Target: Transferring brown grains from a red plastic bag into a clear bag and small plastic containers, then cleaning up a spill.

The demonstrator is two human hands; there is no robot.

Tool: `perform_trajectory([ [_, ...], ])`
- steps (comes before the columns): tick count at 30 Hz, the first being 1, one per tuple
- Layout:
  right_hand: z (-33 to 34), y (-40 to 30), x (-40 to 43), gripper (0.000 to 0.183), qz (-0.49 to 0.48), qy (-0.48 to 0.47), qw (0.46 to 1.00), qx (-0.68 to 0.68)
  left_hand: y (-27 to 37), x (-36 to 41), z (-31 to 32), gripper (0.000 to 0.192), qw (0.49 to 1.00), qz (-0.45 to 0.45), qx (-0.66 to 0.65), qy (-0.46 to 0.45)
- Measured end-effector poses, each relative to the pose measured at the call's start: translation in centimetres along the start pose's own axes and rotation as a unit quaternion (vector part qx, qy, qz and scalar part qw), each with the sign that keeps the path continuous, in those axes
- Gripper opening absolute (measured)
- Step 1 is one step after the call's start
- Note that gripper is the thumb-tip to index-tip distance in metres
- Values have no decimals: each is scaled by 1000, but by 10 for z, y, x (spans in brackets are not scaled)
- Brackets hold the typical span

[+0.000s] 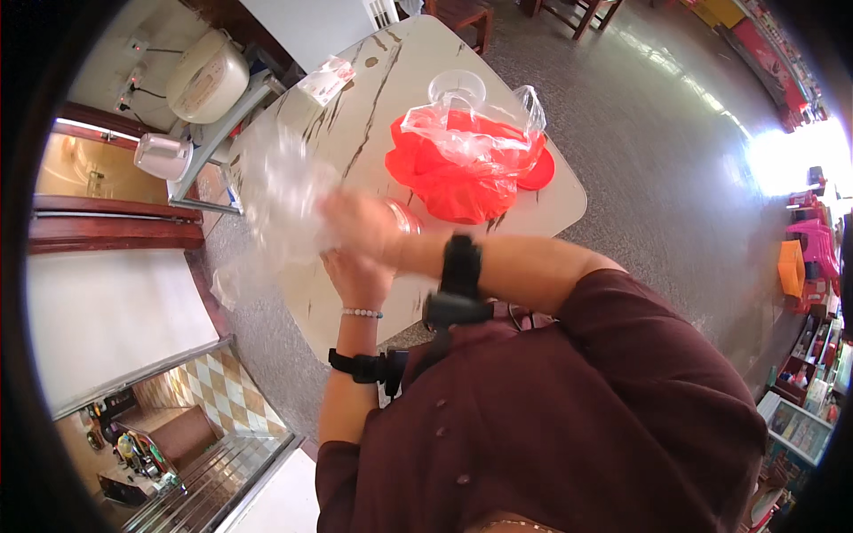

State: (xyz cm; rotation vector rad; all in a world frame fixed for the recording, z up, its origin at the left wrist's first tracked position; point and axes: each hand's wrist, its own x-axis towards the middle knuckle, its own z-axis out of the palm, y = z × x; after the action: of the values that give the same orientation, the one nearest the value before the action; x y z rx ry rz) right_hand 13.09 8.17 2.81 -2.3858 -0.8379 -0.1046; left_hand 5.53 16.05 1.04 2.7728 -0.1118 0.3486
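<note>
A clear plastic bag, blurred by motion, spreads out to the left of my hands over the table's left edge. My right hand is at the bag's near side, crossing above my left hand, which wears a beaded bracelet. Both hands are blurred or overlapped, and the fingers of my left hand are largely hidden. Just behind my right wrist, a red and white item shows in part. Farther right sits a red plastic bag with a clear bag around its top.
The marble-patterned table also holds a tissue pack, a clear round container and a red round lid. At left, a rice cooker and a pale pink appliance stand by a shelf. Wooden chairs are beyond the table.
</note>
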Motion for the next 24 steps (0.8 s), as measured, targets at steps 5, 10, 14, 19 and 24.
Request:
perform_trajectory([
  [5, 26, -72, -19, 31, 272, 203, 910, 238, -35, -6, 38, 53, 741, -230, -630, 36],
  [10, -46, -57, -37, 38, 75, -91, 904, 411, -54, -14, 28, 39, 974, -42, -221, -1],
  [14, -83, 10, -19, 33, 179, 52, 828, 529, 14, 23, -18, 58, 990, 12, -141, -15],
  [19, -118, 51, 2, 22, 182, 133, 671, 707, -6, 17, -29, 105, 956, -40, -290, 27],
  [24, -142, 38, -9, 17, 162, 98, 680, 708, -24, 25, -59, 59, 885, -80, -456, 45],
])
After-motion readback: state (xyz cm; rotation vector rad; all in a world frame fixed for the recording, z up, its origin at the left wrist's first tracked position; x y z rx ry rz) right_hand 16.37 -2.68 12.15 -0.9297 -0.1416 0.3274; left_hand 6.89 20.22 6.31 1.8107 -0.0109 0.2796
